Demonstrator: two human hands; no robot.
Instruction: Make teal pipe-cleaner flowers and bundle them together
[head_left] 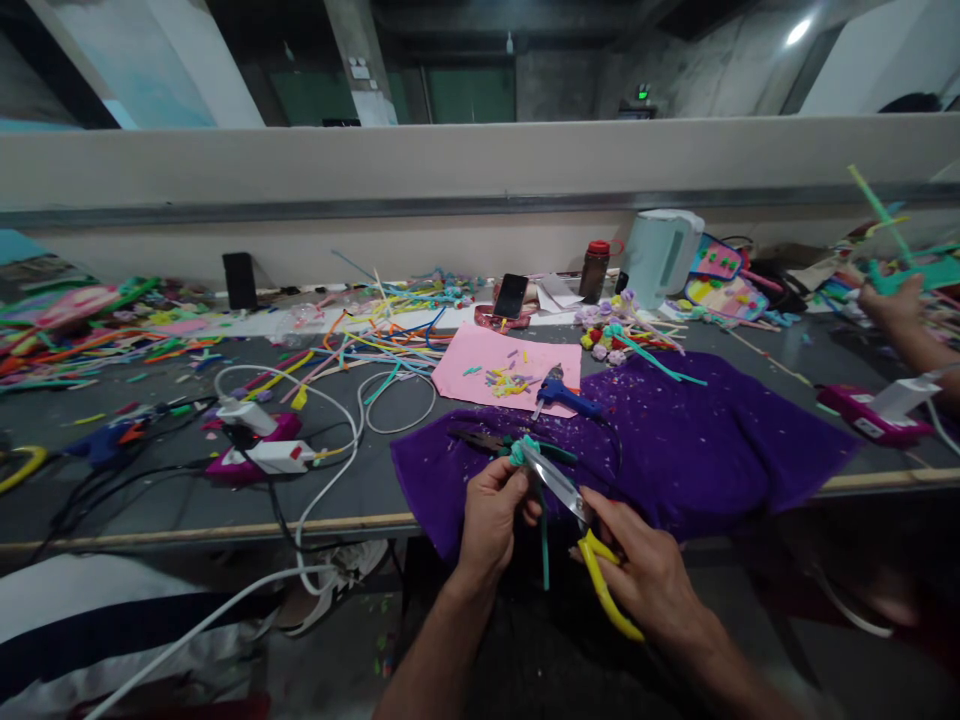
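My left hand [495,505] pinches a small teal pipe-cleaner flower [523,449], whose stem hangs below the fingers. In my right hand [637,555] is a pair of scissors [592,575] with yellow handles, their blades reaching up to the flower. Whether the blades are fully closed I cannot make out. Both hands hover over the near edge of a purple cloth [675,450]. Behind the flower lie dark-handled pliers [480,438] on the cloth. A blue glue gun [566,393] rests just beyond, partly on a pink sheet [465,365] scattered with short coloured clippings.
Several pipe cleaners [375,340] spread across the table's back left. White cables loop around a magenta power strip [247,460]. At the back stand a bottle [596,270] and a pale kettle [660,255]. Another person's hand [896,300] holds green pieces at the right.
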